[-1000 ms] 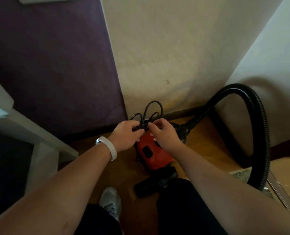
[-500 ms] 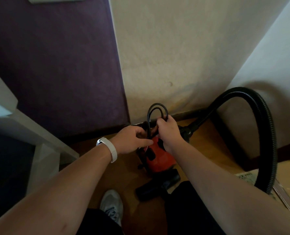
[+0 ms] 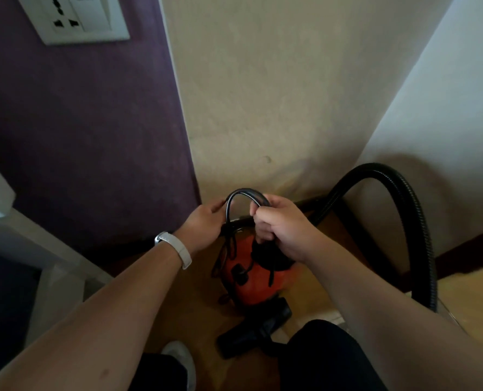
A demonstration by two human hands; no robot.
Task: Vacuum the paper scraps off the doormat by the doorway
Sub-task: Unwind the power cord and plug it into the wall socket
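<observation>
Right hand (image 3: pixel 279 230): fingers curled into a tight fist around the right leg of a black cord (image 3: pixel 244 192), which arches in a single loop above the knuckles. Left hand (image 3: pixel 203 224): fingers and thumb closed on the left leg of the same loop, where further strands of cord bunch together and hang down. The two hands sit close together, with the loop bridging them. A white band (image 3: pixel 179 249) is worn on the left wrist.

Directly under both hands stands the vacuum (image 3: pixel 251 283), a red canister with a black top, on a wooden floor (image 3: pixel 183 300) in the corner of the room. Loose strands of cord trail down over its left flank and front. A black nozzle (image 3: pixel 255 333) lies on the floor against the canister's near side. A black ribbed hose (image 3: pixel 404 198) leaves the far right of the canister, rises in a high arch against the white wall (image 3: pixel 446 108) and drops to the lower right, where the right forearm hides its end.

Behind the vacuum is a beige wall (image 3: pixel 277 94). Left of that is a purple wall (image 3: pixel 79 122) carrying a white socket plate (image 3: pixel 73 18) at top left. A pale shoe (image 3: pixel 182 359) and dark trouser legs (image 3: pixel 327 359) occupy the bottom edge.
</observation>
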